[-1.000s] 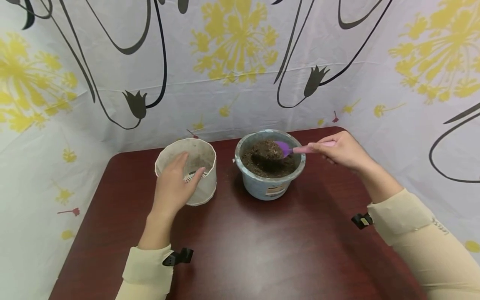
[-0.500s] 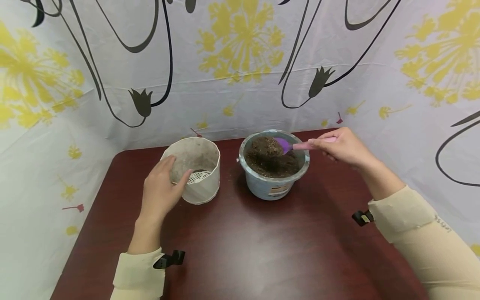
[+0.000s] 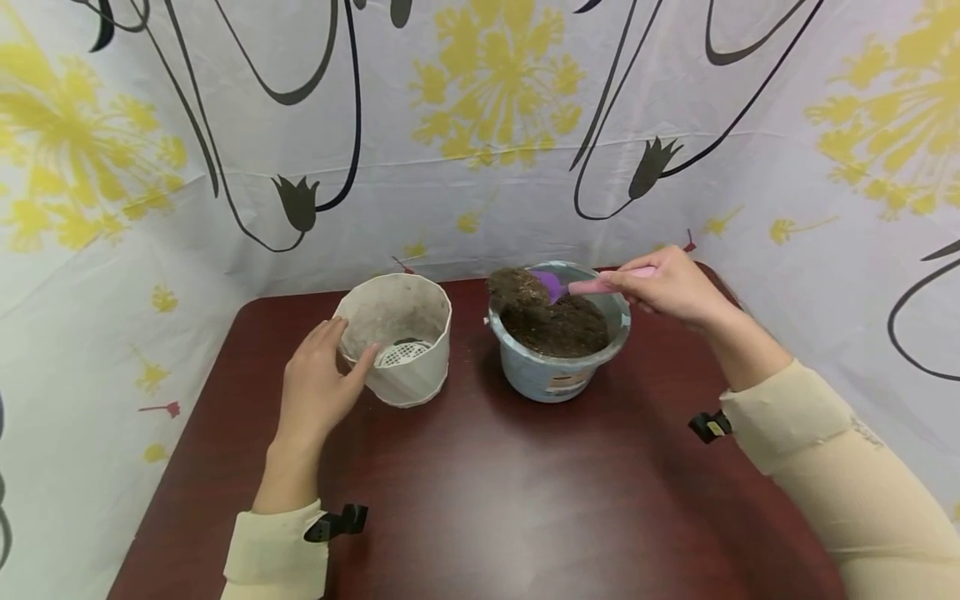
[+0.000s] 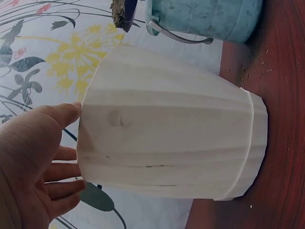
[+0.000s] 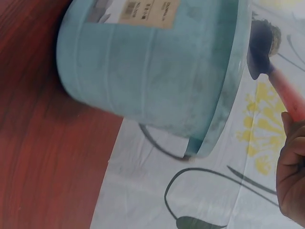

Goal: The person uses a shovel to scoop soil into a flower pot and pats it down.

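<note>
My right hand (image 3: 671, 287) grips the pink handle of a small trowel (image 3: 551, 287) with a purple blade. Dark soil (image 3: 519, 292) is heaped on the blade, above the left rim of a blue-grey bucket (image 3: 546, 379). More soil (image 3: 577, 329) lies inside the bucket. In the right wrist view the trowel handle (image 5: 287, 93) shows in my fingers, with the blade beyond the bucket rim. My left hand (image 3: 318, 383) rests against the near-left rim of a white plant pot (image 3: 408, 383), thumb and fingers spread. A perforated white disc (image 3: 403, 353) lies at the pot's bottom.
Both containers stand near the back of a dark red wooden table (image 3: 480, 492). A patterned cloth (image 3: 420, 200) hangs behind it and at the sides. The bucket's wire handle (image 4: 181, 36) hangs down its side, and soil crumbs (image 4: 248, 71) lie beside it.
The loaded trowel has moved left and slightly up, from over the bucket's middle to its left rim. My left hand has shifted left from over the pot's opening onto its rim.
</note>
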Available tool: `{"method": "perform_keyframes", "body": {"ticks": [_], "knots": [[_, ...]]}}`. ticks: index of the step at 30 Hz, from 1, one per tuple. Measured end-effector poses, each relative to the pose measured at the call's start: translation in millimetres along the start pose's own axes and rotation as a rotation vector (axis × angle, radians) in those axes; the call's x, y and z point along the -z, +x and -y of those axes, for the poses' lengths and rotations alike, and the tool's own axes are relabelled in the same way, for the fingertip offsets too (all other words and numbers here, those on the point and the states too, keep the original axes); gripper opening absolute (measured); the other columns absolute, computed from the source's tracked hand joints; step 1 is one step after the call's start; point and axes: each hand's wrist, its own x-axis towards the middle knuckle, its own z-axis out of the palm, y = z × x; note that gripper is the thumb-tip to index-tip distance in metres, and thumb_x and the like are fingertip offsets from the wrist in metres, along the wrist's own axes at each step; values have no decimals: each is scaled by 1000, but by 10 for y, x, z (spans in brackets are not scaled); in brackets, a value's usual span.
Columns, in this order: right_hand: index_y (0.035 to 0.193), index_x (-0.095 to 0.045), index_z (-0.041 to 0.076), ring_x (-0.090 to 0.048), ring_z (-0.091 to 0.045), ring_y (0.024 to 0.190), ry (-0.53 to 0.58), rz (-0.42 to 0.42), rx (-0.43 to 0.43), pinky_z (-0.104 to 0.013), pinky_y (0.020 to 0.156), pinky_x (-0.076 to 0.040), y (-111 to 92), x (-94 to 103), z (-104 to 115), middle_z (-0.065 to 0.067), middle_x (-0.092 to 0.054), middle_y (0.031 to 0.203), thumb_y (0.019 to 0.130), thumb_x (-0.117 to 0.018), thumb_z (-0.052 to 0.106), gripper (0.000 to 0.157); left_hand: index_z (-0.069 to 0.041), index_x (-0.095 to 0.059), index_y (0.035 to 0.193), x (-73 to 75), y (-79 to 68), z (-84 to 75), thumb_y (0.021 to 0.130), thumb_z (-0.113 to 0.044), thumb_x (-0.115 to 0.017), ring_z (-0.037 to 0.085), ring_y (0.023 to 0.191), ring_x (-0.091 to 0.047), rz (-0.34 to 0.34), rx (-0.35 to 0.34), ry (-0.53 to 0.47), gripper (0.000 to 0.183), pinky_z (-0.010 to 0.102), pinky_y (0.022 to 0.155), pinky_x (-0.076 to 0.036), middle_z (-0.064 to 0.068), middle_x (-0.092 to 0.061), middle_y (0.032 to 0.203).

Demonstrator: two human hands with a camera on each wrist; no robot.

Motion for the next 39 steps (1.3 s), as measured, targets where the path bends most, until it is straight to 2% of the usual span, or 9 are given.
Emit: {"method": "perform_keyframes", "body": {"ticks": [7, 9, 13, 16, 20, 24, 31, 34, 39], "knots": [[99, -84, 22, -31, -10, 44, -39, 22, 5, -29, 38, -24, 115, -130, 108, 10, -77, 96, 95, -68, 50, 32, 5, -57, 138, 47, -48, 56, 96, -36, -69, 42, 135, -47, 27, 36, -4, 60, 63, 108, -38, 28, -55, 140], [96, -84, 20, -31, -10, 44, -30, 30, 5, -29, 38, -23, 152, -168, 144, 10, -77, 97, 93, -68, 53, 36, 5, -57, 138, 49, -58, 81, 96, -36, -69, 41, 136, -47, 28, 40, -2, 60, 62, 109, -38, 27, -55, 141], [93, -84, 16, -33, -10, 44, -24, 34, 2, -27, 39, -27, 219, -253, 224, 10, -75, 75, 92, -70, 52, 38, 4, -58, 137, 54, -80, 124, 96, -36, -69, 40, 136, -47, 31, 47, 0, 59, 60, 110, -38, 26, -54, 143], [87, -81, 10, -35, -11, 44, -19, 29, -5, -27, 40, -30, 274, -328, 286, 6, -59, 54, 92, -72, 49, 40, 5, -58, 137, 65, -102, 147, 97, -37, -68, 40, 137, -46, 46, 55, -1, 59, 60, 111, -37, 26, -53, 144], [86, -79, 5, -39, -12, 44, 1, 35, -6, -28, 42, -34, 353, -438, 368, 1, -48, 48, 91, -74, 46, 41, 3, -57, 139, 79, -124, 174, 97, -40, -67, 41, 139, -44, 70, 65, -16, 61, 60, 111, -36, 25, -51, 147], [94, -80, 5, -39, -12, 44, 37, 50, -10, -27, 43, -33, 432, -544, 438, 1, -51, 49, 90, -76, 44, 40, -1, -57, 141, 82, -140, 204, 96, -43, -67, 41, 139, -43, 91, 65, -30, 62, 62, 110, -36, 23, -48, 149], [90, -82, 9, -39, -11, 42, 17, 61, -16, -27, 43, -33, 570, -739, 530, 1, -51, 48, 88, -77, 48, 40, -6, -62, 139, 72, -155, 258, 95, -45, -69, 42, 138, -44, 123, 28, -54, 59, 62, 109, -38, 22, -47, 150], [94, -83, 9, -34, -10, 40, 43, 103, 10, -25, 41, -29, 604, -824, 550, 0, -71, 64, 90, -75, 47, 38, -6, -65, 135, 43, -152, 270, 93, -46, -71, 41, 137, -45, 126, 8, -65, 58, 62, 108, -39, 21, -48, 150], [92, -84, 11, -28, -10, 40, 30, 119, 40, -24, 41, -26, 643, -954, 577, -1, -73, 67, 92, -74, 43, 34, -6, -68, 128, 26, -146, 287, 89, -42, -77, 43, 133, -49, 103, 3, -94, 54, 62, 106, -41, 21, -50, 148]]}}
